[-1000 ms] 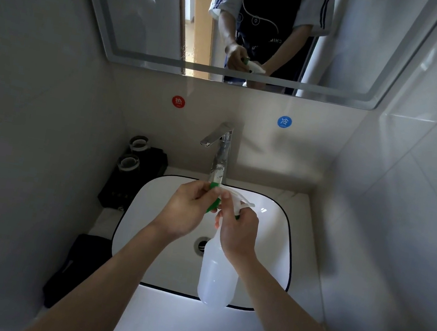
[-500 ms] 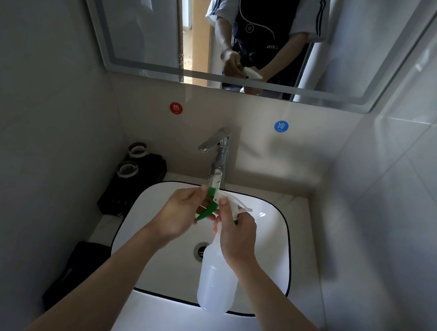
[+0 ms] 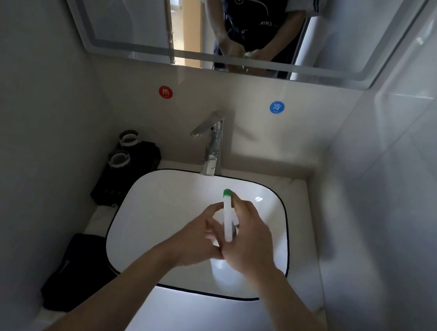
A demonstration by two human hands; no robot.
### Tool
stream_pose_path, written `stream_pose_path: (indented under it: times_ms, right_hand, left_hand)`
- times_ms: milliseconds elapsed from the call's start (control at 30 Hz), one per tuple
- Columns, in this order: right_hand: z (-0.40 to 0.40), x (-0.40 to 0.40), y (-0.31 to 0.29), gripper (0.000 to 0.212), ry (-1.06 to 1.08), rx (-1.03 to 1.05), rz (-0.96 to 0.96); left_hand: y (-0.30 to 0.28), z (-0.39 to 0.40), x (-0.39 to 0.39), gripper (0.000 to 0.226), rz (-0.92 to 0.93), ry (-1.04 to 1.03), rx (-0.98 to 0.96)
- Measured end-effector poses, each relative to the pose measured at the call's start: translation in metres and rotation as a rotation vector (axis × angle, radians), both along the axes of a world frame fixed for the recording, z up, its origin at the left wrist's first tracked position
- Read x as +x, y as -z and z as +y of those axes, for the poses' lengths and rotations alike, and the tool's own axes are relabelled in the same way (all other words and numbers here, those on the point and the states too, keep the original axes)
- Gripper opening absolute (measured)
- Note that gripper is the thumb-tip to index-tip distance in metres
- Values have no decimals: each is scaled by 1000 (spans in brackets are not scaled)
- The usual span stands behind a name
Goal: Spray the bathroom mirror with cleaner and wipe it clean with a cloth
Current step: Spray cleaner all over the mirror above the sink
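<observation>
A translucent white spray bottle [image 3: 227, 218] with a green nozzle tip is held over the white sink [image 3: 164, 205], its nozzle pointing away from me. My right hand [image 3: 251, 240] grips the sprayer head and neck. My left hand [image 3: 199, 237] touches the bottle from the left side, fingers on the sprayer. The bottle body below is mostly hidden by my hands. The mirror [image 3: 122, 5] hangs on the wall above, reflecting a person holding the bottle. A dark cloth [image 3: 75, 271] lies on the counter at the left of the sink.
A chrome faucet [image 3: 211, 147] stands behind the sink. A black holder with two cups [image 3: 125, 161] sits at the back left. Red [image 3: 165, 92] and blue [image 3: 276, 107] round stickers mark the wall. Tiled walls close in on both sides.
The bottle has turned so its nozzle points away from me, and both hands have dropped lower over the sink. My left hand moved from the green trigger to the bottle's side.
</observation>
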State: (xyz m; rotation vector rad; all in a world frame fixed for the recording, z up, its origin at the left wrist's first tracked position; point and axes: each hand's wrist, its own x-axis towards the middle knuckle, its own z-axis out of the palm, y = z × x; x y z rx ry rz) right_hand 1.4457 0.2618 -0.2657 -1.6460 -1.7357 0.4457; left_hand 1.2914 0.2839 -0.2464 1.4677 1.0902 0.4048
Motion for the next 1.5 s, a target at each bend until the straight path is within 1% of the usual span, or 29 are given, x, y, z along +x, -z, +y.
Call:
stream_pose_path:
  times_ms: [33,67,100,167,233,333,400,467,533,600,700,767,833,933,1000,1067,1133,1233,1367,1500]
  right_hand:
    - [-8,2,10,75,-25,-44,-68]
    - [-16,4,20,77,-24,-56,-114]
    - [-20,5,26,72,5,-41,-129]
    - [-18,7,26,53,91,8,-67]
    - [-9,10,19,40,140,68,-34]
    - [-4,16,8,25,176,147,11]
    - [-3,20,-1,20,217,185,71]
    - [0,24,-15,21,265,206,179]
    - [3,27,-32,20,315,210,291]
    - [6,30,-51,26,333,222,422]
    - [9,25,-82,34,358,241,582]
    - [11,19,-99,24,361,253,653]
    - [15,13,-114,13,329,275,729]
    - [20,8,-131,14,233,246,816]
    - [23,4,-144,10,165,205,838]
    - [25,0,-155,18,103,209,840]
    - [26,-4,-163,19,69,228,877]
    - [31,-7,-174,25,130,218,902]
    - [41,-10,-186,32,243,213,778]
    - [47,-15,-193,33,322,181,759]
  left_hand:
    - [8,-4,3,95,18,12,14]
    - [15,-8,6,95,31,4,40]
    - [19,-11,9,91,34,-19,68]
    - [23,-9,17,83,50,-65,119]
    - [22,-7,24,83,69,-79,145]
    - [17,-6,28,95,99,-75,166]
    - [19,-10,26,103,158,-33,171]
    - [21,-16,24,105,196,3,154]
    - [22,-21,23,108,212,28,188]
    - [19,-23,24,108,235,52,240]
    - [2,-21,25,94,253,-13,275]
    - [-11,-18,21,89,220,-44,325]
    - [-24,-16,19,89,189,-42,366]
    - [-37,-13,15,91,148,-48,394]
    - [-45,-10,12,91,114,-57,398]
    - [-54,-8,9,91,83,-67,390]
    - [-61,-5,7,91,57,-58,374]
    - [-74,-1,6,94,40,-23,360]
    - [-83,1,8,94,15,-1,354]
    - [-89,4,8,87,9,-7,361]
